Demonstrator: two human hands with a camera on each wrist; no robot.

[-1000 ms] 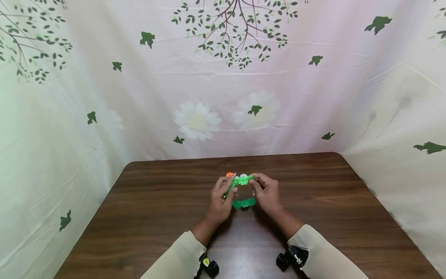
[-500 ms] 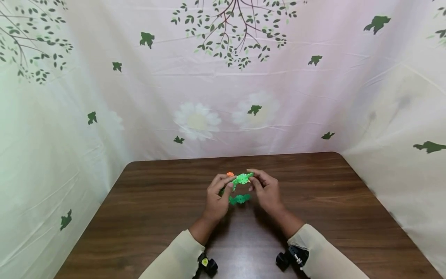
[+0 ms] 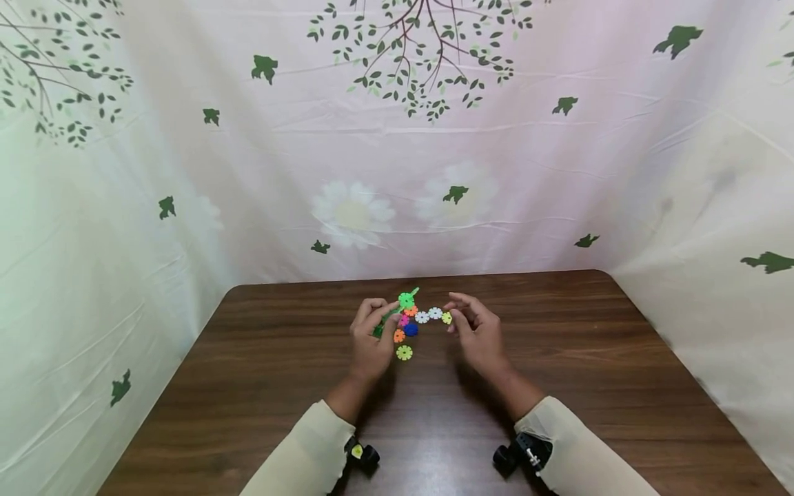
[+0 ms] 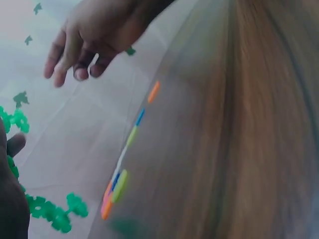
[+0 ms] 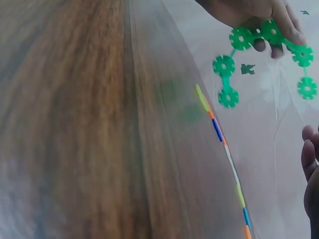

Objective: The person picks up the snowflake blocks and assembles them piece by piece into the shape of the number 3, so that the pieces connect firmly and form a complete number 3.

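Observation:
My left hand (image 3: 374, 341) grips a chain of green interlocking snowflake discs (image 5: 271, 31) above the table. The chain bends in an arch, with its two ends hanging down on either side of the hand in the right wrist view. My right hand (image 3: 477, 334) is held off to the right, fingers loosely bent around nothing, as the left wrist view also shows. Between the hands lie loose snowflake discs: yellow-green (image 3: 404, 353), orange (image 3: 399, 335), blue (image 3: 411, 330), pink (image 3: 404, 320) and white (image 3: 435, 313). Another yellow-green disc (image 3: 446, 317) is beside the right fingertips.
The brown wooden table (image 3: 279, 399) has rounded far corners. A pale curtain (image 3: 384, 151) with printed leaves, birds and flowers encloses its back and sides. Small black cameras (image 3: 505, 460) are strapped at both wrists.
Both hands held the green chain before; the right hand has let go. The left hand has moved left with the chain, and the coloured discs on the table have come into sight.

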